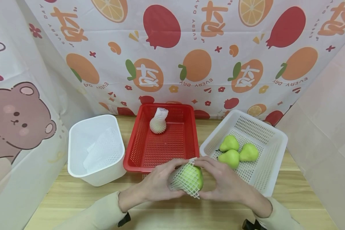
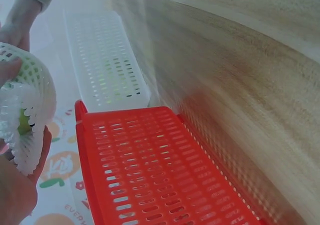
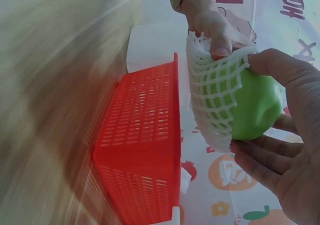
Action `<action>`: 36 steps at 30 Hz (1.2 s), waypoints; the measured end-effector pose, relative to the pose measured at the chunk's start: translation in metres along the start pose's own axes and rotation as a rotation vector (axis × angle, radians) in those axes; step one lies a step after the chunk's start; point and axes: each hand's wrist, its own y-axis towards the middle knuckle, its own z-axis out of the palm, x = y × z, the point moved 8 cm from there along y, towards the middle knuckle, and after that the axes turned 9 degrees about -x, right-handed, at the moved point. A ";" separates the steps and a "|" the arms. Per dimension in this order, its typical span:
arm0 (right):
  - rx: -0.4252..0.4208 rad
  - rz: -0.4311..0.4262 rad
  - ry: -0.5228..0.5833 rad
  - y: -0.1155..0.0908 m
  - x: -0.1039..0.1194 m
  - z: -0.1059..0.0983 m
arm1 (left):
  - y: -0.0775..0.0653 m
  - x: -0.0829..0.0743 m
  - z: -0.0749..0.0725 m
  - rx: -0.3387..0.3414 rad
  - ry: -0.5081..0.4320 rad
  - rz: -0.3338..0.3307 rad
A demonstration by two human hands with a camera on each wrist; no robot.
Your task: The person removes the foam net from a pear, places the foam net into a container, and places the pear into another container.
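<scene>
In the head view, a green pear (image 1: pixel 199 179) sits partly inside a white foam net sleeve (image 1: pixel 185 179), held above the table close to the red basket's front edge. My left hand (image 1: pixel 158 185) grips the sleeved end, fingers and thumb curled round it. On the other side, my right hand (image 1: pixel 228 182) pinches the sleeve's open rim, thumb and fingertips spread round the pear. From the right wrist view, the mesh (image 3: pixel 215 100) covers one end of the fruit, while its smooth bare end (image 3: pixel 262 107) faces my right palm.
The red basket (image 1: pixel 133 140) holds one net-wrapped pear (image 1: pixel 158 124). At right, a white basket (image 1: pixel 279 153) contains three bare pears (image 1: pixel 230 158). A white bin (image 1: pixel 74 153) with foam nets (image 1: pixel 99 151) inside stands at left. A printed curtain (image 1: pixel 172 70) hangs behind.
</scene>
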 end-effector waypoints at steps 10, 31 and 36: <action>-0.074 -0.033 -0.008 -0.001 0.002 -0.005 | 0.002 -0.003 0.000 0.008 0.031 0.029; -0.149 -0.062 -0.013 -0.003 0.001 -0.029 | -0.002 -0.002 -0.010 0.043 0.108 0.026; -0.159 -0.036 -0.042 -0.006 -0.002 -0.036 | -0.005 0.002 -0.015 0.039 0.164 -0.003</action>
